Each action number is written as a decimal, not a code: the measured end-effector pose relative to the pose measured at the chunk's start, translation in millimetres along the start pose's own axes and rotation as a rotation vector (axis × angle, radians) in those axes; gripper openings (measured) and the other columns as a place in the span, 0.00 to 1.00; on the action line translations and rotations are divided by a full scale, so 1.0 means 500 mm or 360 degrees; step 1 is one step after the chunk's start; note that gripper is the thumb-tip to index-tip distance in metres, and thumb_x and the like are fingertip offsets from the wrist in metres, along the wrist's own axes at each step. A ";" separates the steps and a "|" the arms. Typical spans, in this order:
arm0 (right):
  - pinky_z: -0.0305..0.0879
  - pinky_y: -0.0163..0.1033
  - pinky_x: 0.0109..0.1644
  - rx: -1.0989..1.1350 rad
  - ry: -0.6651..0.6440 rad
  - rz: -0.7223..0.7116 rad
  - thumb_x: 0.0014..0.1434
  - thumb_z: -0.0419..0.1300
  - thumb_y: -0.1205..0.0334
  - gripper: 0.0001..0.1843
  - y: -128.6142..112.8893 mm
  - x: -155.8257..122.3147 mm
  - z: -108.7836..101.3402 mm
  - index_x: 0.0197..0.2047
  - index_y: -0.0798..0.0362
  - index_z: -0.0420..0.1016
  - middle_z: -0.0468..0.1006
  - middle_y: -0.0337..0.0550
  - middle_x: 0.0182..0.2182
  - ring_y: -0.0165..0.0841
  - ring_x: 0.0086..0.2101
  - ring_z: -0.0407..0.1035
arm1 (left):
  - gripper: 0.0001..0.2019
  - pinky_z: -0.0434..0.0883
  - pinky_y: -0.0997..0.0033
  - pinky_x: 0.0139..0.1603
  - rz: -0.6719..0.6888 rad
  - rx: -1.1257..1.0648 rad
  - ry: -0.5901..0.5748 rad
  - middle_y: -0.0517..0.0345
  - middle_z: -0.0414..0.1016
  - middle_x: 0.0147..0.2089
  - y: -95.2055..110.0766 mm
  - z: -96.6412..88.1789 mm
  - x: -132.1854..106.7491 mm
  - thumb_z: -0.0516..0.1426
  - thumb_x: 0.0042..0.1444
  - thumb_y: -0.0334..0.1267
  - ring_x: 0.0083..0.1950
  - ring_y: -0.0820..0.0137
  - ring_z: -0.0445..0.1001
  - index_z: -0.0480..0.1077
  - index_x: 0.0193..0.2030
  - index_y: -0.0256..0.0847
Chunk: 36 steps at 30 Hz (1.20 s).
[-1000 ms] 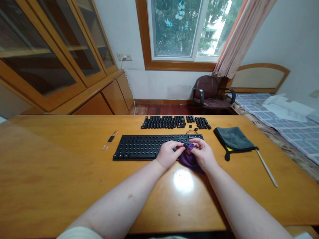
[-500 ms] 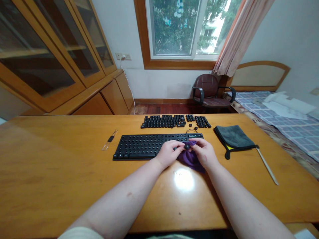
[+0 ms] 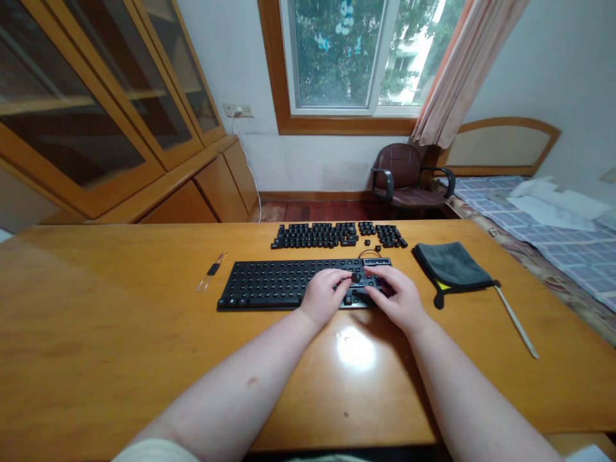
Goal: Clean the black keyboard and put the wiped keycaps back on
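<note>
Over the right part of a black keyboard point(image 3: 269, 282), stripped of most of its keycaps, my left hand point(image 3: 325, 292) pinches a small black keycap point(image 3: 357, 278) between thumb and fingertips. My right hand point(image 3: 399, 298) is just to the right, its thumb and forefinger apart and close to the keycap. A bit of purple cloth point(image 3: 387, 286) shows in the curl of that hand; most of it is hidden behind the fingers. Beyond the keyboard lie rows of loose black keycaps point(image 3: 312, 236), with a single keycap point(image 3: 367, 242) set apart.
A wire keycap puller point(image 3: 212, 270) lies left of the keyboard. To the right are a folded grey cloth point(image 3: 452, 264) and a thin whitish stick point(image 3: 517, 323). The wooden table point(image 3: 120, 333) has a chair point(image 3: 404, 176) and a bed point(image 3: 543, 212) beyond it.
The purple cloth, spread between both hands and over the keyboard's right front, is now bunched at my right hand. The keycap is in my left fingertips, and the keyboard's right end is uncovered.
</note>
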State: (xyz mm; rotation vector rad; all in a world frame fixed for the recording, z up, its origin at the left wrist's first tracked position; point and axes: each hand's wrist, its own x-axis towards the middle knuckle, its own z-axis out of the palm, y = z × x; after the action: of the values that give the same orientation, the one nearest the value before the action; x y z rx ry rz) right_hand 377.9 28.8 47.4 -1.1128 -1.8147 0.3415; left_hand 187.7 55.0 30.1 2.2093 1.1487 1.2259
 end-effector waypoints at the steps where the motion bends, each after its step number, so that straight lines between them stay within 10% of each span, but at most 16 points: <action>1: 0.67 0.44 0.47 -0.0025 -0.0117 -0.0025 0.52 0.60 0.62 0.15 -0.002 0.000 0.008 0.45 0.48 0.73 0.77 0.45 0.40 0.37 0.42 0.70 | 0.07 0.72 0.67 0.44 0.0022 0.0012 -0.0034 0.56 0.78 0.37 0.000 0.001 0.000 0.54 0.56 0.34 0.40 0.69 0.75 0.74 0.38 0.41; 11: 0.67 0.42 0.45 -0.0149 -0.0413 0.0141 0.52 0.61 0.62 0.07 0.008 0.009 0.004 0.37 0.51 0.75 0.77 0.44 0.36 0.35 0.38 0.71 | 0.18 0.64 0.60 0.53 0.0114 0.0322 -0.0294 0.54 0.72 0.50 0.031 -0.016 -0.001 0.55 0.53 0.38 0.51 0.64 0.69 0.66 0.52 0.43; 16: 0.67 0.39 0.43 -0.0273 -0.0746 0.0217 0.47 0.62 0.67 0.08 0.007 0.007 0.010 0.34 0.50 0.76 0.77 0.40 0.33 0.34 0.36 0.71 | 0.17 0.62 0.57 0.51 0.0156 0.0591 -0.0537 0.53 0.70 0.45 0.044 -0.025 -0.006 0.60 0.46 0.49 0.48 0.61 0.66 0.69 0.39 0.42; 36: 0.66 0.38 0.43 -0.0446 -0.0793 0.0264 0.52 0.60 0.61 0.09 0.009 -0.004 0.023 0.36 0.47 0.79 0.76 0.42 0.37 0.33 0.37 0.70 | 0.10 0.51 0.51 0.62 0.0027 0.0565 -0.0547 0.55 0.69 0.47 0.010 0.000 -0.006 0.62 0.42 0.44 0.53 0.61 0.63 0.68 0.30 0.42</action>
State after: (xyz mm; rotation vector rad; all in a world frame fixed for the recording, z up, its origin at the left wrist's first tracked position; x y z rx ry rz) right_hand 370.9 32.2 37.4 -1.4747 -2.2608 0.5083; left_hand 189.3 49.6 31.6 2.5599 1.2773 0.6425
